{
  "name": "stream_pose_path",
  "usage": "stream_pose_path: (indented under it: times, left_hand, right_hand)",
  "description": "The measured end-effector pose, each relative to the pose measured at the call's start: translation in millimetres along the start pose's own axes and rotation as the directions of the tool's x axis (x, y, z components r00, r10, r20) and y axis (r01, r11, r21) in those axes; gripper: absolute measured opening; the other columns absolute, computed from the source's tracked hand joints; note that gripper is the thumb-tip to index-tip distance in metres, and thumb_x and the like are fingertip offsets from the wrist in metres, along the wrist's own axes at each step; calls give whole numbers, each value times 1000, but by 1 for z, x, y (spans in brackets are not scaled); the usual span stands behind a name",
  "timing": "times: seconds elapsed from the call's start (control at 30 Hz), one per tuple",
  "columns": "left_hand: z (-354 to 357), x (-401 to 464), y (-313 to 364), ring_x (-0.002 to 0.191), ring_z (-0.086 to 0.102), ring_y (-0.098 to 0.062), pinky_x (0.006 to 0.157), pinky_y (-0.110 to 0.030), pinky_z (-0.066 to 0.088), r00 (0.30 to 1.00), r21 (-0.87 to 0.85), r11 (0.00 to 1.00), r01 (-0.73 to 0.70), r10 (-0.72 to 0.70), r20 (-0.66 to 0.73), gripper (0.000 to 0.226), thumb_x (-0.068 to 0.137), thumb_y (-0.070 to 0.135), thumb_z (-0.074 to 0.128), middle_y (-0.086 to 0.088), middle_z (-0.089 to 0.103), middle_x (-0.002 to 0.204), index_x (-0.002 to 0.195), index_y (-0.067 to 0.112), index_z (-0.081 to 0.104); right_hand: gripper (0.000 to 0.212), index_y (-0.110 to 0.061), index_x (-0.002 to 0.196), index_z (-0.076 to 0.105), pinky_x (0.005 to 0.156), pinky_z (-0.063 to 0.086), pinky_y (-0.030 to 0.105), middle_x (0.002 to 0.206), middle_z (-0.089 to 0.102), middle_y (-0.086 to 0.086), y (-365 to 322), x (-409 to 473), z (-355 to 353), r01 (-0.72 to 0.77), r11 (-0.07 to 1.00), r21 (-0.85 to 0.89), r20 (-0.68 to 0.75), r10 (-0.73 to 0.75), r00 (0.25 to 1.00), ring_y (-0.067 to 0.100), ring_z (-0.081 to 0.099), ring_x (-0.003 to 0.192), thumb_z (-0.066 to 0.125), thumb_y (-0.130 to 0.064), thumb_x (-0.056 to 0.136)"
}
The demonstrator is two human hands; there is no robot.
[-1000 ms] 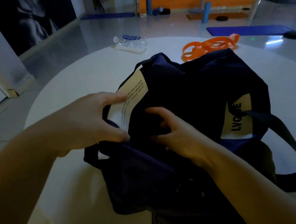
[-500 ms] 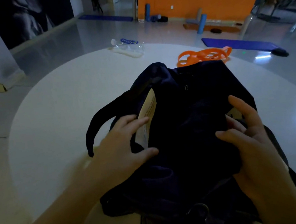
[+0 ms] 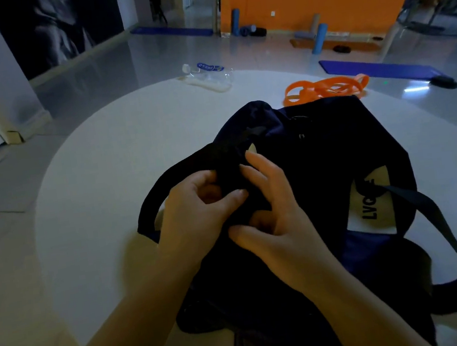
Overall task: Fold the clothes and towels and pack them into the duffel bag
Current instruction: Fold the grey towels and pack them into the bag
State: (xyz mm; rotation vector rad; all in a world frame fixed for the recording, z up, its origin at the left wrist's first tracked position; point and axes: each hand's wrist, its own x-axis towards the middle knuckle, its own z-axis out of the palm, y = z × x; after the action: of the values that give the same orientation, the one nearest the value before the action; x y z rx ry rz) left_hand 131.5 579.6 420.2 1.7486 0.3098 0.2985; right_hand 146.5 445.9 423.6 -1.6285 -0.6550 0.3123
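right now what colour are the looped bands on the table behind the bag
Bright orange bands, clearest in the head view, lying beyond the dark navy bag.

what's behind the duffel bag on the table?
Orange resistance bands lie just behind the duffel bag; their near edge is hidden by it. Farther back-left lies a clear plastic bottle.
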Motion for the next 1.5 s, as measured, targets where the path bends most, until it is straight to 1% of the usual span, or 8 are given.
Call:
stream_pose_path:
  times: [0.17,0.27,0.4,0.87,0.97,1.1,1.33,1.5]
  left_hand:
    - [-2,3,-2,86,70,-12,84,-40,56,999,11,1000,-11,11,-45,34,75,24,78,4,73,93,108,21,69]
    - [-1,3,1,80,71,-11,81,-38,58,998,-14,1000,-21,20,-63,27,74,18,78,5,74,86,100,21,71]
    - [7,5,7,80,70,-10,80,-36,58,994,24,996,-82,83,-76,37,74,21,79,5,73,88,110,19,69]
    - [81,15,39,77,68,-3,68,-16,55,916,-56,995,-86,101,387,20,87,22,67,7,72,85,107,21,66]
    - [84,26,30,97,59,7,85,-12,47,838,167,904,-394,279,469,28,89,30,63,16,62,112,117,32,60]
    - [103,11,11,141,-3,6,120,-34,-1,592,399,746,-533,-7,806,69,79,67,29,23,3,156,144,53,11]
    - [129,13,-16,142,-26,-14,113,-59,-11,614,618,378,-689,-148,775,76,85,71,32,10,-25,156,144,50,-12]
    - [117,7,-10,140,-27,-6,115,-53,-13,573,542,475,-693,-92,814,95,81,62,57,16,-24,155,147,45,-9]
  right_hand:
    - [49,-41,116,50,62,54,17,100,62,-20,-13,-26,-37,38,953,-299,-187,-98,977,7,66,72,66,-9,84]
    - [21,-29,104,61,55,46,13,81,65,-11,-17,-59,-80,-177,594,-785,-387,-246,889,6,63,64,65,-30,84]
    - [62,-32,135,27,72,52,36,97,62,4,-1,-82,-101,-606,171,-777,-591,134,795,28,63,89,40,-65,84]
    - [61,-43,129,36,60,50,13,96,62,-8,20,-77,-106,-259,857,-445,-573,-50,818,2,63,77,63,-8,87]
    - [54,-45,124,42,64,52,15,96,63,-15,20,-84,-113,-248,891,-380,-574,-17,819,-3,62,81,65,-13,87]
    - [52,-39,123,47,72,54,19,100,60,-24,24,-83,-118,-228,904,-363,-558,-15,829,-2,62,90,65,-10,85]
    - [62,-50,112,49,47,52,22,90,62,-8,-9,-107,-138,-297,884,-360,-606,20,796,9,66,69,63,-1,77]
    - [65,-55,109,47,51,56,32,97,60,-4,-11,-116,-143,-365,869,-334,-605,99,790,12,66,70,63,-1,77]
